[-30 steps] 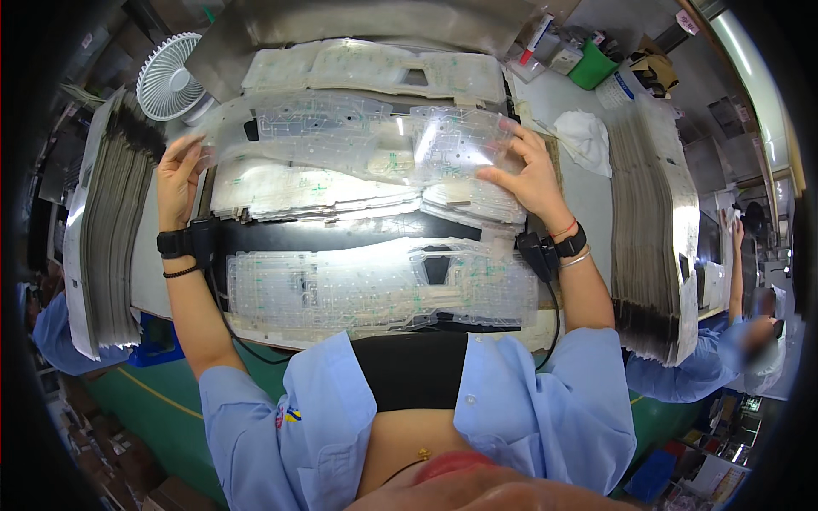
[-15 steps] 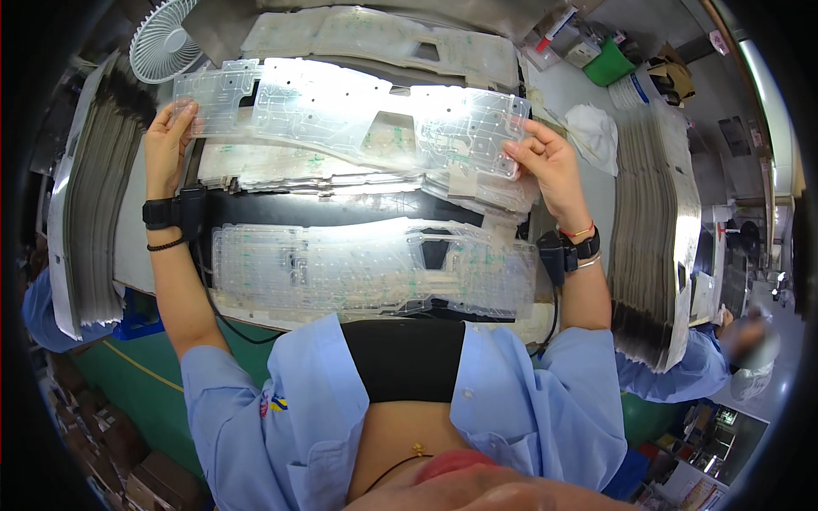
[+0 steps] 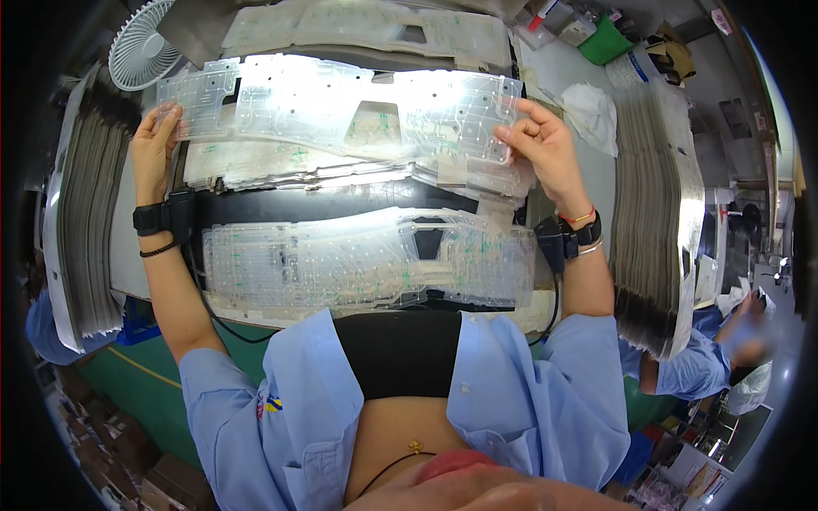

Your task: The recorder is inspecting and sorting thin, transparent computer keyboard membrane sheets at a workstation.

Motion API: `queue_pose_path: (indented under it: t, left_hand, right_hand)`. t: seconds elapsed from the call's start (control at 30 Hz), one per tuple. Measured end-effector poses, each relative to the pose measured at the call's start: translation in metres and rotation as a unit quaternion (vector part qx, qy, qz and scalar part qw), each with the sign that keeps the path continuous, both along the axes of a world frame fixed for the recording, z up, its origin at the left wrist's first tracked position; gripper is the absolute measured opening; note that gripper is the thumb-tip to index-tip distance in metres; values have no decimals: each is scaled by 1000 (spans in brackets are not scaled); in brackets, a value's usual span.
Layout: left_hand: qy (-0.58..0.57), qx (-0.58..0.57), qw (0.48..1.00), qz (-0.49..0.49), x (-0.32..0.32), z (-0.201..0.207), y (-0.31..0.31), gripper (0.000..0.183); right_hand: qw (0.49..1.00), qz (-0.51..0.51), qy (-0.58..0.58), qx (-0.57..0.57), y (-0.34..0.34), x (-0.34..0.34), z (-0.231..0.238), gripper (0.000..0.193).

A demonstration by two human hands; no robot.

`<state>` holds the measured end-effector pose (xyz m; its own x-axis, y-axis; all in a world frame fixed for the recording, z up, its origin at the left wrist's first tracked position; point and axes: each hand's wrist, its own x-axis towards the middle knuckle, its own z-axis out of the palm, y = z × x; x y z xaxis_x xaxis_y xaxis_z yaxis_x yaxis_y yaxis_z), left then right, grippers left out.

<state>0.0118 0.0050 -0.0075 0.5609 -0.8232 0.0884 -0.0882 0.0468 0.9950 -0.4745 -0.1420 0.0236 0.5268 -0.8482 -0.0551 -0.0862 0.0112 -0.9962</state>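
A long clear plastic sheet printed with fine circuit-like lines (image 3: 302, 102) is stretched between my two hands, with light glaring off it. My left hand (image 3: 156, 140) pinches its left end between thumb and fingers. At the other end, my right hand (image 3: 541, 145) grips the right edge with thumb and fingers. Below the sheet lies a stack of similar sheets (image 3: 256, 166), partly covered by it. Nearer to me, another pile of clear printed sheets (image 3: 341, 264) rests on the table, with a dark cut-out towards its right.
Tall stacks of sheets stand at the left (image 3: 81, 213) and right (image 3: 652, 213). Farther back are another sheet pile (image 3: 341, 30), a white fan (image 3: 141, 51), a green bin (image 3: 605, 41) and a crumpled white cloth (image 3: 590, 117). A co-worker's blue sleeve (image 3: 694, 366) shows at right.
Both hands and the held sheet appear slightly farther left and up in the view, as does most of the scene. The co-worker at right has shifted posture. My grip stays the same.
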Motion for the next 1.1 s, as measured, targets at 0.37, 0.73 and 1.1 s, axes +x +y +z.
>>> queue_pose_path:
  t: [0.37, 0.73, 1.1]
  left_hand:
    - [5, -2, 1000, 23, -9, 5, -6, 25]
    - [137, -160, 978, 0, -52, 53, -13, 52]
    - [-209, 47, 974, -81, -40, 26, 0, 47]
  right_hand:
    - [1000, -9, -6, -20, -8, 1, 0, 34]
    - [995, -88, -47, 19, -103, 3, -14, 21]
    - [955, -106, 29, -275, -99, 46, 42, 32]
